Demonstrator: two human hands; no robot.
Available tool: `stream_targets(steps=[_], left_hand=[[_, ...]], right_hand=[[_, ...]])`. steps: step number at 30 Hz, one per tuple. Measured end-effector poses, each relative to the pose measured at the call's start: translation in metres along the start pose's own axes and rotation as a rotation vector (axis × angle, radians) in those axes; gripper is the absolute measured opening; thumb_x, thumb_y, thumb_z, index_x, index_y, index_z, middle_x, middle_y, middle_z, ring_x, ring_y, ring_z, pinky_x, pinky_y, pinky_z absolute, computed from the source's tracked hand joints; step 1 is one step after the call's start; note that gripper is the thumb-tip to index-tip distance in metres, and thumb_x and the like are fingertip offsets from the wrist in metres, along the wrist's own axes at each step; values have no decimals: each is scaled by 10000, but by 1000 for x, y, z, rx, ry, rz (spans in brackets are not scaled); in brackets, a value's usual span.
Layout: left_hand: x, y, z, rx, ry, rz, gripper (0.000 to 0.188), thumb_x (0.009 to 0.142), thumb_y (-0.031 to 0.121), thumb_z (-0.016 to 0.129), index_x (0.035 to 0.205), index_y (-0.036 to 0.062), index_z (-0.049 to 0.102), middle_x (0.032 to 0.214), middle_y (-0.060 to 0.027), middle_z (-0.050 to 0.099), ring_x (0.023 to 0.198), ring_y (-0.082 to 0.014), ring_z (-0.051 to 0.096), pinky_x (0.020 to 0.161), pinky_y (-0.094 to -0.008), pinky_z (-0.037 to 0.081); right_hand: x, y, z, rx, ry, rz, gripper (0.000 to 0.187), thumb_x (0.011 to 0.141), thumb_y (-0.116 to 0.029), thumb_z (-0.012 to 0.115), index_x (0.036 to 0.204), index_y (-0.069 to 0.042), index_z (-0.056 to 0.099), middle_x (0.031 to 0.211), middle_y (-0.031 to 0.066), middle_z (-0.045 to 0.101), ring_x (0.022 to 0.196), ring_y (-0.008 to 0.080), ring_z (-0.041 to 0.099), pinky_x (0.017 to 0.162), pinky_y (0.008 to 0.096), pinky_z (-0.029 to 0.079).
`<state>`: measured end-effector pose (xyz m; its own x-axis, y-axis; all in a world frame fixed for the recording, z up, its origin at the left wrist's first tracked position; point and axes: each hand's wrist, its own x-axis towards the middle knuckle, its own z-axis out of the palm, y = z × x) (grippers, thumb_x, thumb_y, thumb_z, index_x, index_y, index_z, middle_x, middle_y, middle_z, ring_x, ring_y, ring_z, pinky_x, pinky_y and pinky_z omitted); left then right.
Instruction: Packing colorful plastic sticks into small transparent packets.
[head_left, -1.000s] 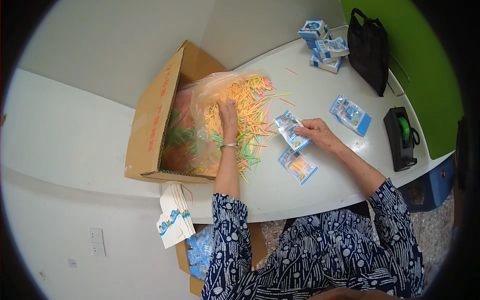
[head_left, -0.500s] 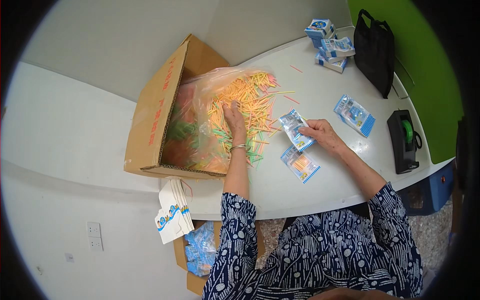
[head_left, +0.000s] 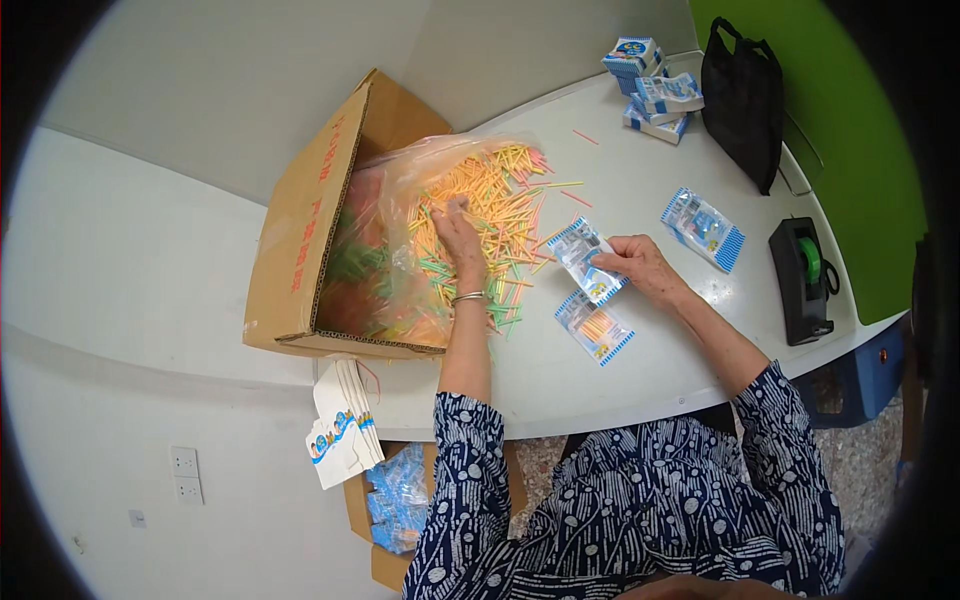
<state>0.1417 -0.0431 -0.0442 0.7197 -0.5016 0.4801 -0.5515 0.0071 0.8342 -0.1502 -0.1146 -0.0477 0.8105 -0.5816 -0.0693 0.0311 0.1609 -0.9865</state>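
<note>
Thin pastel sticks (head_left: 500, 215), yellow, orange, pink and green, spill in a heap from a clear plastic bag (head_left: 405, 205) in a cardboard box (head_left: 300, 240). My left hand (head_left: 460, 240) reaches into the heap, fingers curled around some sticks; its fingertips are partly hidden among them. In my right hand (head_left: 637, 268) is a blue-and-white printed packet (head_left: 583, 258), pinched between thumb and fingers above the table. Just below it lies a similar packet (head_left: 596, 327) with orange sticks showing through its window.
Another packet (head_left: 702, 228) lies to the right, near a black tape dispenser (head_left: 803, 280). Small boxes (head_left: 637, 60) are stacked at the back by a black bag (head_left: 742, 105). Flattened cartons (head_left: 345, 430) hang at the left edge, above an open box of blue packets (head_left: 400, 495).
My left hand has shifted slightly within the heap, its fingers bending among the sticks. The right hand keeps its grip on the packet. The whole view has drifted a little.
</note>
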Motion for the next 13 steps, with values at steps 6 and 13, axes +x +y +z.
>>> stream_targets(steps=[6,13], left_hand=[[-21,88,27,-756,-168,-231,241,992,234,420,1025,0,469,1034,-172,591,1003,-289,592,875,-386,487],[-59,132,28,-858,-458,-326,274,996,262,408,1110,12,416,1067,-193,592,1039,-314,593,903,-398,486]], right_hand=[[4,3,-23,-73,-60,22,213,840,-219,666,794,-12,690,669,-22,613,619,23,497,555,200,374],[0,-3,-21,46,-242,43,223,824,-216,691,909,-12,715,741,2,655,670,24,525,604,187,394]])
